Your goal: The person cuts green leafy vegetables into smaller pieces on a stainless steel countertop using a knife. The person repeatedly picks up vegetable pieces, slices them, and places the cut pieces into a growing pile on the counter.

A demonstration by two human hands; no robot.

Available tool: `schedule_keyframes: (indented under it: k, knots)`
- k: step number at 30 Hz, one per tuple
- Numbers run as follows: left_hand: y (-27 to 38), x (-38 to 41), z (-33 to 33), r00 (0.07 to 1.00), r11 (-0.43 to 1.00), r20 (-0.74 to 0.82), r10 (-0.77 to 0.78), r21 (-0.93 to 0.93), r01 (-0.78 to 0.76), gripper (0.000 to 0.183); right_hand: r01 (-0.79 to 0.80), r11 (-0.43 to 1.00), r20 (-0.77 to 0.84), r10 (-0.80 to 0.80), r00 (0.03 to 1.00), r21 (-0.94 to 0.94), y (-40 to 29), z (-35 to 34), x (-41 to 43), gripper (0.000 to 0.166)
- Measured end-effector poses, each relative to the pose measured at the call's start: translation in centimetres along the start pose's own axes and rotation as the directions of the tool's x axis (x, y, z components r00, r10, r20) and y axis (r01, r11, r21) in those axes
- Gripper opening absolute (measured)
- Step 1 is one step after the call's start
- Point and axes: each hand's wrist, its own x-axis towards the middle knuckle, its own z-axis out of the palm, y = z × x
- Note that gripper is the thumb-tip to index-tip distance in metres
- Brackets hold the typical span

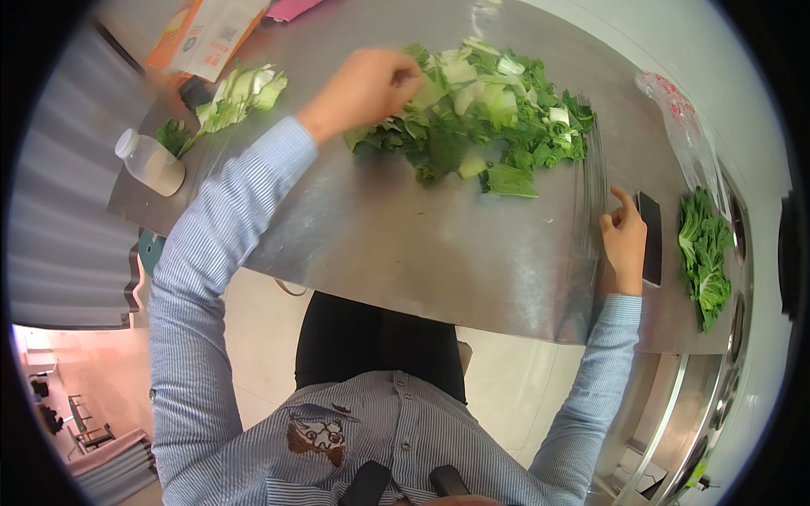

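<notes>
A loose heap of chopped leafy greens (481, 114) with pale stems spreads over the metal worktop (405, 253). At the heap's left edge my left hand (380, 88) is raised, its fingers curled and slightly blurred; whether anything is between them cannot be made out. My right hand (625, 231) rests to the right of the heap, index finger and thumb apart, holding nothing. Under or beside it runs a crumpled edge of clear plastic sheet (588, 209). Just right of that hand lies a dark flat rectangular object (650, 240).
At the left stand a capped plastic bottle (158, 167), a smaller pile of cut greens (243, 98), a dark small object (195, 93) and an orange-white package (212, 38). A pink item (292, 7) lies behind. To the right are a clear plastic bag (686, 133) and whole leafy greens (704, 259).
</notes>
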Motion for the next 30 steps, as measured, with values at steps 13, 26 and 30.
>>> schedule_keyframes:
  k: [13, 26, 30]
  knots:
    - [4.4, -18.0, -2.5, 0.788, 0.458, 0.375, -0.489, -0.658, 0.597, 0.036, -0.054, 0.853, -0.075, 0.109, 0.991, 0.52, -4.5, -2.8, -2.9, 0.051]
    - [5.4, -21.0, -0.2, 0.984, 0.998, -0.171, -0.057, 0.001, 0.058, 0.026, -0.091, 0.778, 0.47, -0.278, 0.838, 0.622, -14.7, -0.3, -18.5, 0.044]
    - [5.9, -21.7, 1.0, 0.969, 0.992, -0.212, -0.127, 0.0, 0.13, 0.026, -0.341, 0.721, 0.662, -0.216, 0.718, 0.604, -15.0, -0.5, -20.1, 0.033]
